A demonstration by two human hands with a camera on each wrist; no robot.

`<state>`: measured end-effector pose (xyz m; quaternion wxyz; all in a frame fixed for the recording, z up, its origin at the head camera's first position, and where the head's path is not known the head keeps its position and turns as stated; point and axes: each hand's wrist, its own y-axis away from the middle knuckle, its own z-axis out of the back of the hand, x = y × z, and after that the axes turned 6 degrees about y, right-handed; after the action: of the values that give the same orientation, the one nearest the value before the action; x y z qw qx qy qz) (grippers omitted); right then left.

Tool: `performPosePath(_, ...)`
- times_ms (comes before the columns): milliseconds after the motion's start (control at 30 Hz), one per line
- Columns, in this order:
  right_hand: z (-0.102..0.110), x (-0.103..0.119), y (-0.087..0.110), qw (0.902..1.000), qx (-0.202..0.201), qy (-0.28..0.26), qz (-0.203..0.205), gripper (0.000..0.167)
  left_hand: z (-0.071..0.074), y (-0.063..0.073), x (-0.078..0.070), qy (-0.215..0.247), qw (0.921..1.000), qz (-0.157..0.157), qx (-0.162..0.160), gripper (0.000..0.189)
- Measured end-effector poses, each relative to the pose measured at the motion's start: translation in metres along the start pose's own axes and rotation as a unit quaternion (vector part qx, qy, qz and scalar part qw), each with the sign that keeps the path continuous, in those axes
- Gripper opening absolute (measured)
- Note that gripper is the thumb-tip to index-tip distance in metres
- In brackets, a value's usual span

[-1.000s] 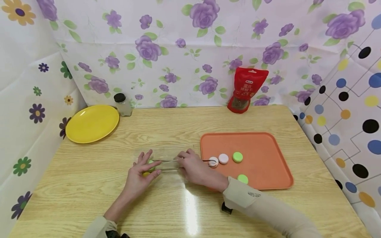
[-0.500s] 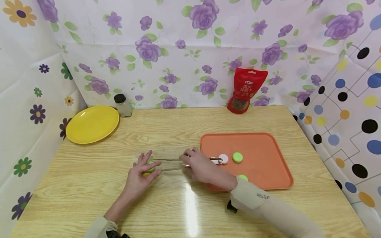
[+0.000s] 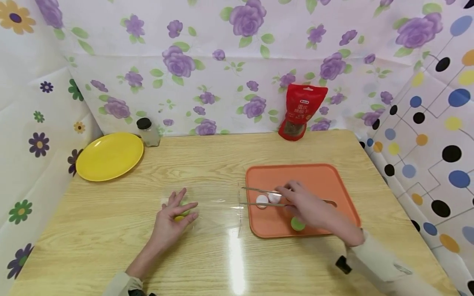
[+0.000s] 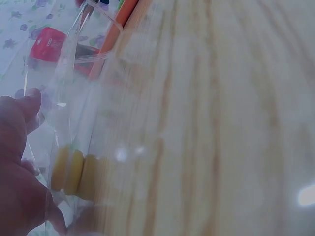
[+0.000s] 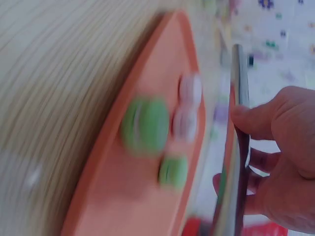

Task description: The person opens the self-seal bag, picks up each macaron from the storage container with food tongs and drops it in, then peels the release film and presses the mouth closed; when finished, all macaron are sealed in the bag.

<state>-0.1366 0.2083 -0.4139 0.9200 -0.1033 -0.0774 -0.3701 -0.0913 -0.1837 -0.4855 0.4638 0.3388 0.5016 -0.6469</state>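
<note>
My left hand (image 3: 166, 224) holds one end of a clear plastic box (image 3: 218, 211) lying on the table, fingers along its sides. Inside that end are a yellow macaron (image 4: 74, 169) and a green macaron (image 3: 184, 210), partly behind the fingers. My right hand (image 3: 311, 205) grips metal tongs (image 3: 266, 204) above the orange tray (image 3: 314, 172); their tips point left, spread apart with nothing between them. Two pale pink macarons (image 5: 184, 123) and two green macarons (image 5: 145, 125) sit on the tray. In the head view, my right hand covers one of the green ones.
A yellow plate (image 3: 110, 157) stands at the back left beside a black-lidded jar (image 3: 149, 133). The red pouch (image 3: 301, 109) stands upright at the back right, against the flowered cloth. Wood tabletop (image 3: 200, 164) lies between plate and tray.
My right hand has drawn the tongs rightward out of the clear box and over the tray. The left hand stays at the box. The head view has shifted slightly.
</note>
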Motion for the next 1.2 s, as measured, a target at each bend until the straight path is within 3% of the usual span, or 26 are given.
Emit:
performPosePath(200,0.018,-0.033,0.042,0.9997,-0.014,0.017,-0.012,0.044,0.001,0.001,0.001,0.004,1.0,0.002,0.0,0.024)
performPosePath(367,0.02,-0.055,0.07,0.9973,-0.054,0.047,-0.015,0.048,-0.001,0.003,0.0,-0.002,1.0,0.004,-0.005,0.024)
performPosePath(533,0.019,-0.068,0.095,0.9961,-0.057,0.056,-0.038,0.05,-0.002,0.003,-0.001,-0.001,1.0,0.002,-0.005,0.024)
performPosePath(867,0.016,-0.071,0.13,0.9983,-0.038,0.038,-0.023,0.054,-0.002,0.001,-0.001,0.012,0.9999,-0.003,-0.001,0.024)
performPosePath(1200,0.004,-0.068,0.14,0.9989,-0.032,0.029,-0.018,0.063,-0.001,0.001,-0.003,0.008,1.0,0.0,0.002,0.024)
